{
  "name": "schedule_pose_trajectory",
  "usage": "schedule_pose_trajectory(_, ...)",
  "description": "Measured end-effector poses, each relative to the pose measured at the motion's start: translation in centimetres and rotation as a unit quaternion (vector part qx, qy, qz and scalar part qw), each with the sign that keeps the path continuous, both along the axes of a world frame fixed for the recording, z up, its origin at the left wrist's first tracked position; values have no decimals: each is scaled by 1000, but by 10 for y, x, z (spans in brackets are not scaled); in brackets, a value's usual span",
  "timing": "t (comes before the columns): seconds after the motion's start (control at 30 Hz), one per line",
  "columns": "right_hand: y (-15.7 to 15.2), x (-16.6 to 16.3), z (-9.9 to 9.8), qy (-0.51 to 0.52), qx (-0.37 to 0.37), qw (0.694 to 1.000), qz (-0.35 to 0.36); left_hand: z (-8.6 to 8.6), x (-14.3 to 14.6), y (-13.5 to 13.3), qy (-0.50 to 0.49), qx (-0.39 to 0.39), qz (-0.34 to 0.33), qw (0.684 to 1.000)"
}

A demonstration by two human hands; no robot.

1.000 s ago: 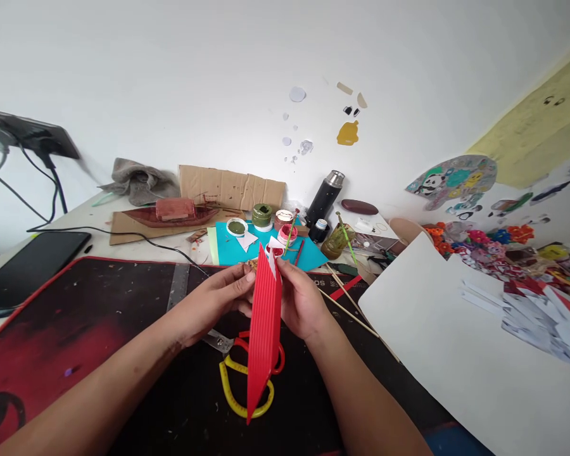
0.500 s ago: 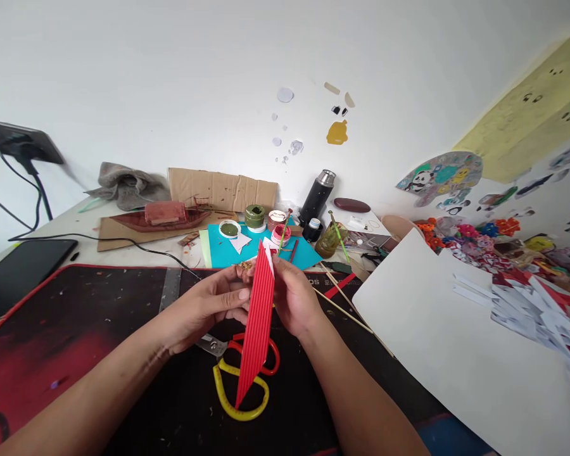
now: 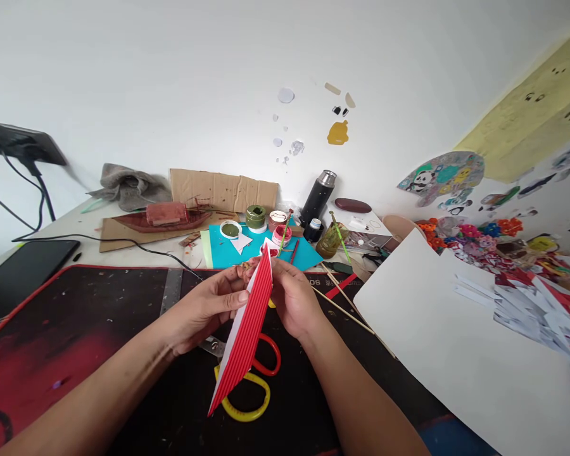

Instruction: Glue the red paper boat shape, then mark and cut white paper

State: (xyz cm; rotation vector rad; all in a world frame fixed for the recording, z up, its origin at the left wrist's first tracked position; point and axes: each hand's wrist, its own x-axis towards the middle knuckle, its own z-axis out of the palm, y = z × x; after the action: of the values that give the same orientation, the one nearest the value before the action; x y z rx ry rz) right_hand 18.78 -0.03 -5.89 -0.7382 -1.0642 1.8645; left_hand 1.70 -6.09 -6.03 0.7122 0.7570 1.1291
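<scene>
A long piece of red corrugated paper (image 3: 251, 316) with a white back stands tilted between my hands, its pointed lower end reaching toward me. My left hand (image 3: 218, 304) grips its left edge, the thumb lying on the white margin. Behind the upper right edge, my right hand (image 3: 294, 291) pinches the paper; most of its fingertips are hidden. Beneath lie scissors (image 3: 247, 415) with one yellow and one red handle loop, partly covered by the paper.
A metal ruler (image 3: 171, 291) lies on the dark mat, left of my hands. Paint jars (image 3: 255, 217), a flask (image 3: 318, 196) and a model boat (image 3: 166, 218) stand behind. Thin sticks (image 3: 344, 310) and a large white sheet (image 3: 437, 323) lie right.
The red corrugated paper has turned and its lower end has swung left, so that a white strip shows along its left edge. My hands have hardly moved.
</scene>
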Motion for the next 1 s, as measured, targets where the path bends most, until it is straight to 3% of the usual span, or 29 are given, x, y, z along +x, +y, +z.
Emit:
schedule_pose_trajectory(0.13, 2, 0, -2, -26, -3, 998, -59, 0, 3, 2, 65, 28, 22, 997)
schedule_pose_trajectory(0.3, 1, 0, -1, -35, 65, 991, -114, 2, 6, 4, 131, 63, 85, 986)
schedule_pose_trajectory(0.5, -1, 3, 1, -84, 122, 984, -103, 7, 3, 6, 135, 49, 180, 973)
schedule_pose_trajectory(0.67, -3, 3, 1, -134, 193, 967, -96, 6, 2, 8, 178, 73, 168, 967)
schedule_pose_trajectory(1.0, -4, 2, -5, -248, 311, 906, -142, 3, 3, 3, 257, 110, 163, 946)
